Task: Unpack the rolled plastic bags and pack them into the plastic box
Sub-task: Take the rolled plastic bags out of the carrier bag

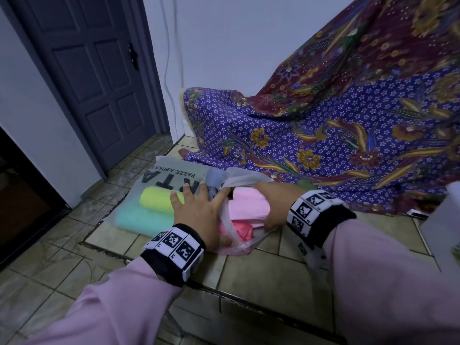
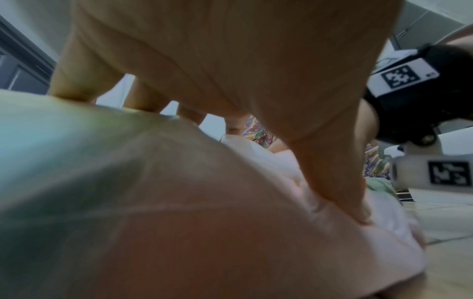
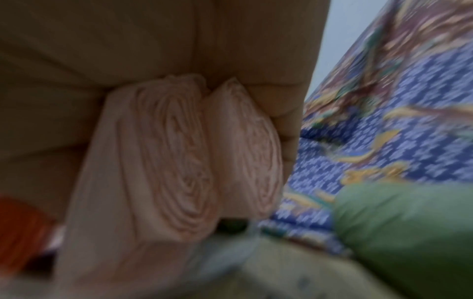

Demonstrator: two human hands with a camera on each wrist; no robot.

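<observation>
Several rolled plastic bags lie on the tiled ledge. A yellow roll (image 1: 158,201) and a teal roll (image 1: 139,217) sit inside a printed translucent bag (image 1: 174,174). Two pink rolls (image 1: 249,202) (image 3: 166,161) and a red roll (image 1: 245,230) lie in a clear bag (image 1: 239,180). My left hand (image 1: 199,212) (image 2: 230,60) lies spread on the bags, its thumb (image 2: 340,182) pressing the clear plastic down. My right hand (image 1: 270,207) (image 3: 153,40) reaches into the clear bag and grips the pink rolls. A green roll (image 3: 409,232) lies just right of them.
A purple and maroon batik cloth (image 1: 323,133) drapes over something behind the bags. A white container (image 1: 443,220) shows at the right edge. The tiled ledge (image 1: 273,282) drops to a lower floor on the left, toward a grey door (image 1: 94,83).
</observation>
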